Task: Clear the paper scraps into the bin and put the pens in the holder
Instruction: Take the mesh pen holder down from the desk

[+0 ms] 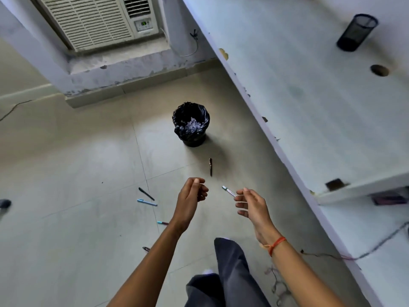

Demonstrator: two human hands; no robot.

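A black-bagged bin point(191, 127) stands on the floor with pale paper scraps point(193, 126) inside. A black mesh pen holder point(356, 32) stands on the white desk point(309, 96) at the upper right. Pens lie on the floor: a dark one point(211, 166) just below the bin, a black one point(146, 193), a light blue one point(147, 202), a teal one point(162, 222) and a dark one point(146, 248). My left hand point(192, 193) hovers with fingers curled, nothing seen in it. My right hand point(250, 203) pinches the end of a white pen point(228, 191) between thumb and index finger.
A wall air conditioner point(99, 21) sits above a ledge at the back. The desk edge runs diagonally along the right, with cables point(345, 257) below it. My legs in dark trousers point(232, 273) are at the bottom. Another cable point(13, 108) trails at the far left.
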